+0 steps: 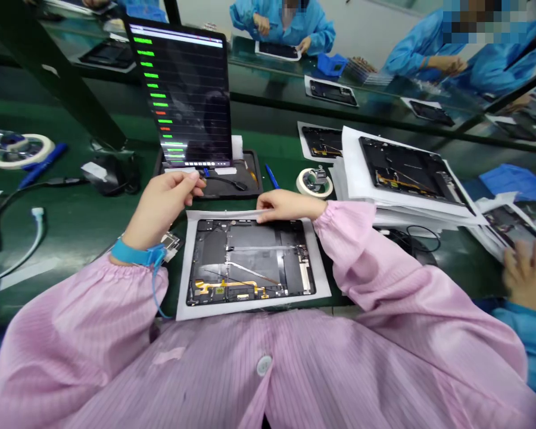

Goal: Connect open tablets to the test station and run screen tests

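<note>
My left hand [170,193] is raised over the near edge of a shallow black tray [256,173], thumb and fingers pinched together. A short black cable [226,180] runs from these fingertips to a plug lying in the tray. Below, an opened tablet housing [254,262] lies on a white sheet [185,292], its flat orange and silver ribbon cables showing. My right hand [286,205] grips the far edge of this housing with curled fingers; some fingertips are hidden. A blue wrist strap [136,253] circles my left wrist.
An upright screen [187,95] with green and red marks stands behind the tray. A stack of sheets [351,167] bearing another tablet housing [411,170] is at right. Tape rolls, a blue pen [272,176] and small metal parts [172,244] lie around. A co-worker's hand [529,277] is at far right.
</note>
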`<state>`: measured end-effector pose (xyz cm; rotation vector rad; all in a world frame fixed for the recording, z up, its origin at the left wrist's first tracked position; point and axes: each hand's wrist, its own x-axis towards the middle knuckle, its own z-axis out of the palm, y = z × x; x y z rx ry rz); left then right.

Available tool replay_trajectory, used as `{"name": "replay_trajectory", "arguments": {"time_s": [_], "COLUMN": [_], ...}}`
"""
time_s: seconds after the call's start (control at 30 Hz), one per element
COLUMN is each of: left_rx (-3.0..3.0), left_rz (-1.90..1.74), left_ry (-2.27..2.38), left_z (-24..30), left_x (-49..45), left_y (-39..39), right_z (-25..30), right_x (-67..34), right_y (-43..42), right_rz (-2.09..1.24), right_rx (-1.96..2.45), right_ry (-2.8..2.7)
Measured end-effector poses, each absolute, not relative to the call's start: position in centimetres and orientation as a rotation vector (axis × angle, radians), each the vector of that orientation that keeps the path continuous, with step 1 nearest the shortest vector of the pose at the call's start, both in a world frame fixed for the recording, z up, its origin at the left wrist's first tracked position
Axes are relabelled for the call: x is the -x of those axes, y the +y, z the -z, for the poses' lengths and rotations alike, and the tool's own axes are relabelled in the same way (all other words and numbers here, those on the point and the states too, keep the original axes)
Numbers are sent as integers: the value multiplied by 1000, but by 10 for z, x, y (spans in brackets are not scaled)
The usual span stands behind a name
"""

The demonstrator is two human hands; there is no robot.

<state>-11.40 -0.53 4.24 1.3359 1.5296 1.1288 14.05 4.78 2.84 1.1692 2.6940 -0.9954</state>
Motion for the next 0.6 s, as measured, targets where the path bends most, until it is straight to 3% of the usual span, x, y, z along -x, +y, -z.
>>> {"name": "replay_trajectory", "arguments": {"time_s": [0.13, 0.33, 0.4, 0.5, 0.6], "left_rx": [-1280, -976, -945, -1043, -1199], "left_rz": [-1253, -1559, -1568, -1471, -1352], "left_ry": [1512, 1377, 1326, 1314, 1365], "left_z": [-45, -58, -58, -52, -43], "left_x": [118, 129, 129, 124, 116], "left_y": [-4, -5, -6, -5, -3], "right_z": [-11, -19, -30, -52, -77], "right_x": [-134, -160, -174, -194, -205], "right_y": [16, 6, 29, 88, 152], "right_rz": [788, 1013, 940, 683, 632], "right_rx": [-1357, -1638, -2073, -2907, -3043], "right_ry": [2943, 3216, 3355, 3049, 2824]}}
